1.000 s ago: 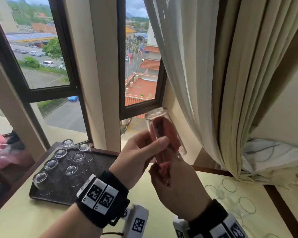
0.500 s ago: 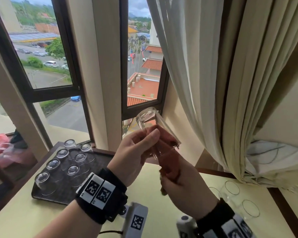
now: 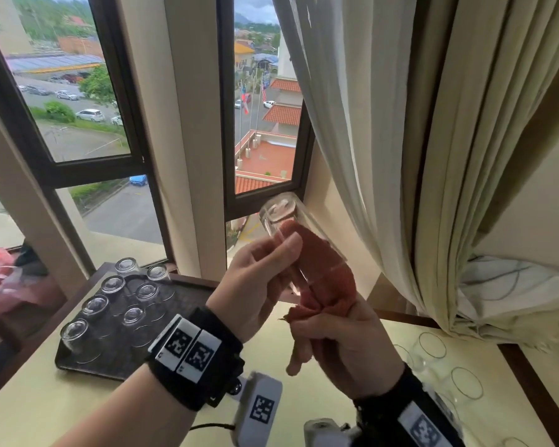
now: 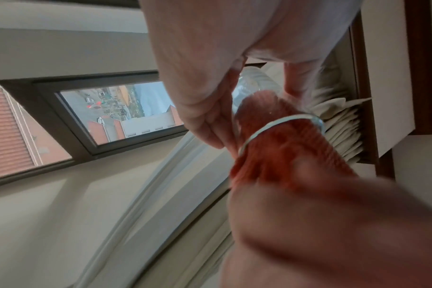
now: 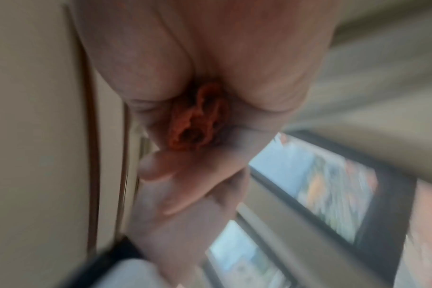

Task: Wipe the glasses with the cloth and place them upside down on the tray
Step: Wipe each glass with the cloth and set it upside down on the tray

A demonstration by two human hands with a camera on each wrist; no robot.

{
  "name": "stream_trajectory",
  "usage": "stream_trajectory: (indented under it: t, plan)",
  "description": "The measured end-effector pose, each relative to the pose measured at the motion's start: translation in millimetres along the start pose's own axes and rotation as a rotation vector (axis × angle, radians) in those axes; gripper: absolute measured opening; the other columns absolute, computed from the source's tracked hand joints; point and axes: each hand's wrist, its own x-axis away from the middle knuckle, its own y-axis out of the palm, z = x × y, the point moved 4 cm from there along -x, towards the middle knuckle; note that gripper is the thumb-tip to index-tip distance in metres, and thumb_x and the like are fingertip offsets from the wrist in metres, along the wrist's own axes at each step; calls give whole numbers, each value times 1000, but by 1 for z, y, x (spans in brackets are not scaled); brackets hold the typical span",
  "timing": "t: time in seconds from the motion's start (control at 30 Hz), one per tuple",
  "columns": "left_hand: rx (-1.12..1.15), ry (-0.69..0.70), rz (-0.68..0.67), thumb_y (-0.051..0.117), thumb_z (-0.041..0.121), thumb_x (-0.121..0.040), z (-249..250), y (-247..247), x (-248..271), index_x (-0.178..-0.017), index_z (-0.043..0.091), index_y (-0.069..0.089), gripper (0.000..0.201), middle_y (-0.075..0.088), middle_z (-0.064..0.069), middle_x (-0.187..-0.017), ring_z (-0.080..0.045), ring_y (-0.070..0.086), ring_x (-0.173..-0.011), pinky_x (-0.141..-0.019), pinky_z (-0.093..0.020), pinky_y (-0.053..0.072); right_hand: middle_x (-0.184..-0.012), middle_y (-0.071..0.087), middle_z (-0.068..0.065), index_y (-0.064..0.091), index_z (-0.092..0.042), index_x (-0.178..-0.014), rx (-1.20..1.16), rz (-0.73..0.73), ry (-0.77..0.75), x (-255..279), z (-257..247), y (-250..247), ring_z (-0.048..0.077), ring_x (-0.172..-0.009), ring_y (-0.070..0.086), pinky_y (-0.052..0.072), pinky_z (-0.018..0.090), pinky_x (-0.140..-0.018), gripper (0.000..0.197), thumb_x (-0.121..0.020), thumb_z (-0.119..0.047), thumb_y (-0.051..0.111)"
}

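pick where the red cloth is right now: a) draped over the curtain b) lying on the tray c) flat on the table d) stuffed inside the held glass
d: the cloth fills the glass, bunched at the rim in the right hand.

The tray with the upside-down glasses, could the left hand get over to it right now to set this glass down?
Probably yes: the tray lies just beyond the left hand, nothing between, though the cloth fills the glass.
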Motion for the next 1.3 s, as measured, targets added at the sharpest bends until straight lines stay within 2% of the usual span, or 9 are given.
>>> stream_trajectory:
  t: [0.17, 0.23, 0.33, 0.47, 0.63, 0.8, 0.93, 1.13, 1.3]
  plan:
    - [-146, 47, 11, 74, 29, -85, 7, -5, -7, -92, 15, 81, 18, 79, -9, -90, -18, 77, -84, -77, -26, 62, -91, 74, -6, 70, -18, -105, 1361, 170, -363, -1, -19, -14, 19, -65, 69, 54, 28, -60, 22, -88, -6, 64]
    - [-240, 41, -19, 74, 31, -82, 2, 1, -4, -96, 11, 78, 25, 80, -6, -89, -17, 78, -84, -75, -24, 61, -81, 76, 0, 75, -18, -91, 1640, 200, -527, -3, -15, -6, 17, -56, 68, 51, 22, -55, 9, -84, -13, 76]
    - [-250, 27, -20, 73, 30, -84, -6, 4, 0, -100, 8, 75, 27, 79, -5, -88, -15, 76, -82, -72, -23, 60, -74, 74, 8, 70, -13, -109, 1140, 152, -229, -13, -9, -8, 25, -63, 71, 62, 38, -63, 28, -82, -21, 64]
    - [-55, -62, -56, 72, 25, -94, -7, 4, 4, -100, 2, 73, 24, 76, -15, -89, -24, 76, -75, -65, -28, 63, -70, 69, 10, 73, -21, -119, 36, -49, -111, -3, -6, 10, 20, -44, 60, 49, 28, -48, 45, -84, -48, 82]
    - [33, -25, 13, 74, 16, -97, -15, 2, -2, -109, 1, 74, 19, 76, -18, -99, -27, 76, -93, -86, -31, 64, -69, 56, 9, 73, -9, -123, -393, 243, -102, -7, 0, 15, 7, -35, 34, 42, 24, -37, 46, -92, -41, 69]
    - [17, -70, -5, 68, 17, -95, -26, -4, -6, -135, -7, 61, 47, 67, -29, -126, -36, 65, -119, -110, -42, 54, -66, 64, 13, 79, -12, -95, 38, 558, -228, -3, -15, -4, 15, -38, 42, 42, 28, -41, 20, -91, -31, 76]
    - [60, -186, 65, 67, 54, -94, -30, -10, -9, -141, 9, 66, 65, 59, -27, -133, -42, 58, -127, -124, -60, 38, -61, 72, -7, 78, -35, -81, 579, 665, -452, 9, -30, -13, 7, -48, 62, 53, 22, -52, 11, -91, -30, 80]
    - [69, -297, 81, 56, 84, -86, -14, -5, -14, -116, 14, 78, 79, 73, -15, -99, -27, 73, -84, -68, -31, 66, -114, 78, -10, 80, -20, -111, 1173, 367, -834, 17, -30, -14, 13, -85, 77, 62, 35, -68, 15, -97, -20, 78]
    - [-29, -202, 93, 67, 48, -92, -10, -4, -14, -120, 6, 66, 51, 77, -16, -96, -27, 77, -84, -79, -34, 67, -129, 72, -7, 69, -29, -124, 1467, 258, -794, 18, -19, -17, 18, -68, 71, 59, 29, -59, 32, -96, -14, 72]
